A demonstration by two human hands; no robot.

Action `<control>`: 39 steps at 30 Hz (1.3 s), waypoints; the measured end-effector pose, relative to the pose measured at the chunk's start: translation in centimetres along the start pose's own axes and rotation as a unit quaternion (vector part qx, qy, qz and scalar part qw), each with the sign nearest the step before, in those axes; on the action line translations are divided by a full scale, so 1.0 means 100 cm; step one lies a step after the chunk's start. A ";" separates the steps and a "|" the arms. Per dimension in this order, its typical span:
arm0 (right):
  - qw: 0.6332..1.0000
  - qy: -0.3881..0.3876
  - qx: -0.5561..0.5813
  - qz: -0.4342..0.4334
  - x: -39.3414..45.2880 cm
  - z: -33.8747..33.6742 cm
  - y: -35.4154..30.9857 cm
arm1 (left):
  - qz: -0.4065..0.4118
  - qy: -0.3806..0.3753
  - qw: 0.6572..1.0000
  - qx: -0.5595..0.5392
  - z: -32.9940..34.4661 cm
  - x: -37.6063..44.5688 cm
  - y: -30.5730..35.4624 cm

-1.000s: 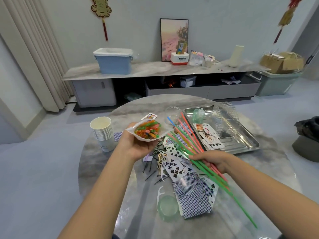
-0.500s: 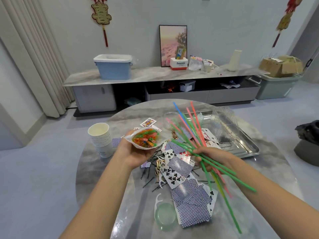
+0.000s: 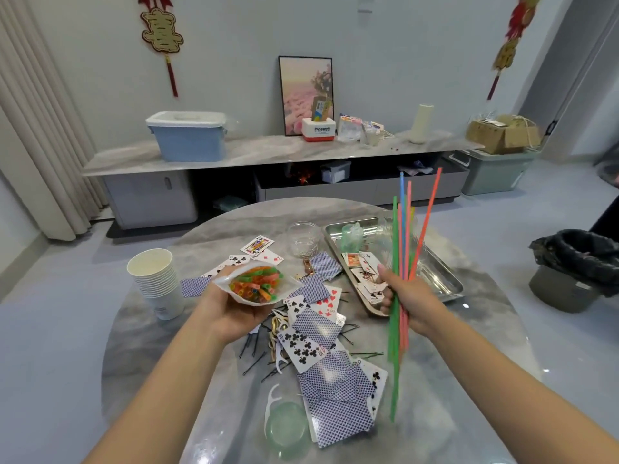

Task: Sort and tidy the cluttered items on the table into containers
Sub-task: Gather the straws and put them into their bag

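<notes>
We've got the loose straws (image 3: 403, 262) clenched in our right hand (image 3: 407, 296), held above the table (image 3: 150, 346) to the right of the card pile. Their long axis runs nearly upright, tops fanning far and slightly right, bottoms hanging toward the near edge. Our left hand (image 3: 234, 309) cups a white bag (image 3: 254, 286) w/ its mouth facing up and toward us; it's already packed w/ straw ends, i.e. more straws inside.

The relation that counts: the bag sits left of the bundle, at about the same height as the right fist, w/ a clear gap between the hands. The straws stand roughly crosswise to the bag's opening, so we judge the next move needs them tipped and aimed, lower ends first, leftward into the mouth. Right hand does the travel; left only steadies.

Risk, as we read it: the bundle is splayed at the top, so a few straws may miss the opening.

Still on the table: scattered playing cards (image 3: 321, 333), a stack of paper cups (image 3: 155, 279) at left, a metal tray (image 3: 445, 283) at right.
</notes>
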State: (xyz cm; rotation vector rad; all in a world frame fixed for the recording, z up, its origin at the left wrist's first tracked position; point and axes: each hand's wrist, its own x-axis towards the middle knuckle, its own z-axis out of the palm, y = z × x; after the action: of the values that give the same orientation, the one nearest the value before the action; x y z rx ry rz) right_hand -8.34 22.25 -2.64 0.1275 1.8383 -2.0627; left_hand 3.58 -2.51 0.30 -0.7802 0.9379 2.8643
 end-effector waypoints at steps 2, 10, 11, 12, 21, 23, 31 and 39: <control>0.992 0.075 -0.025 -0.094 0.000 -0.010 -0.004 | 0.003 0.000 1.000 0.001 0.000 0.002 0.000; 0.930 0.266 -0.070 -0.244 -0.018 -0.033 -0.007 | -0.011 -0.006 1.000 0.005 0.011 0.002 -0.013; 0.929 0.259 -0.071 -0.255 -0.020 -0.032 -0.008 | -0.012 -0.005 1.000 0.002 0.011 0.001 -0.013; 0.929 0.252 -0.068 -0.261 -0.023 -0.031 -0.009 | -0.014 -0.004 1.000 0.003 0.012 0.001 -0.014; 0.933 0.235 -0.092 -0.257 -0.022 -0.032 0.007 | -0.033 -0.001 0.999 0.000 0.006 0.006 -0.013; 0.936 0.230 -0.087 -0.252 -0.019 -0.034 0.010 | -0.037 -0.008 0.999 -0.003 0.006 0.005 -0.014; 0.924 0.223 -0.117 -0.289 -0.021 -0.026 0.004 | -0.045 0.000 0.999 0.018 0.014 0.004 -0.024; 0.938 0.197 -0.131 -0.254 -0.025 -0.024 0.004 | -0.041 -0.008 0.999 0.014 0.012 0.006 -0.025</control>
State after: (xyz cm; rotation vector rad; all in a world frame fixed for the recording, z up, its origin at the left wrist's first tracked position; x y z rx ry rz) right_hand -6.31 25.09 -2.57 -0.0118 2.6029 -2.2011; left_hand 2.97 0.12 -0.46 -0.7723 0.9184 2.7781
